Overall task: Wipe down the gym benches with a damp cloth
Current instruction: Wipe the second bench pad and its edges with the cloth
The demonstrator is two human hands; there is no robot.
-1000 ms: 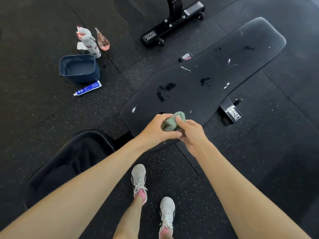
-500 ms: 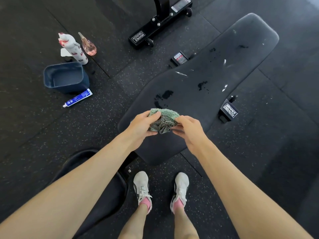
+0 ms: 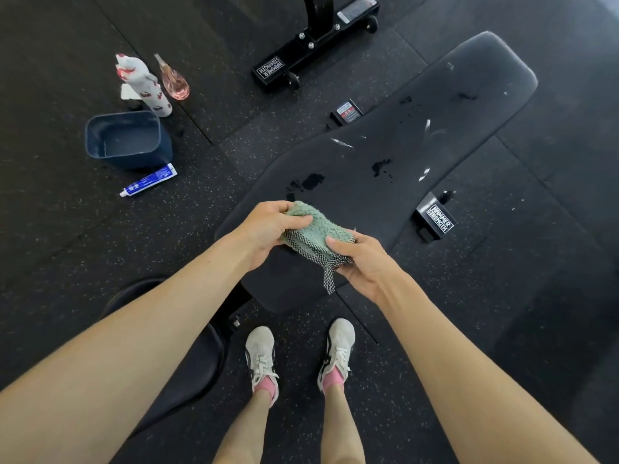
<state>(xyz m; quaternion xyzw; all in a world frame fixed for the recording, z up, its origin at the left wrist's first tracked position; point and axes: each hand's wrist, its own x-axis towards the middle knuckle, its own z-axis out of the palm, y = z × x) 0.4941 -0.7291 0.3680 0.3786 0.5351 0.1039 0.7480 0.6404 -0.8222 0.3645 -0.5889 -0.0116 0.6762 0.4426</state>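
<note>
green cloth (image 3: 315,229) bunched over near end of gym bench (image 3: 435,105), left hand (image 3: 268,226) grip curled tight round its upper end, right hand (image 3: 361,259) grip pinching the checkered lower edge, thumb on top, wet spots (image 3: 313,180) on pad

1. The speckled black floor (image 3: 67,246) carries a dark bench (image 3: 402,195).
2. Wet spots (image 3: 313,180) and white streaks (image 3: 425,127) lie on the bench pad.
3. Left of the bench, on the floor: a blue tub (image 3: 147,159), a tube (image 3: 149,184) just beside it, a patterned bottle (image 3: 147,87) and a pink bottle (image 3: 174,80) beyond.
4. A black frame base (image 3: 315,45) stands farther off.
</note>
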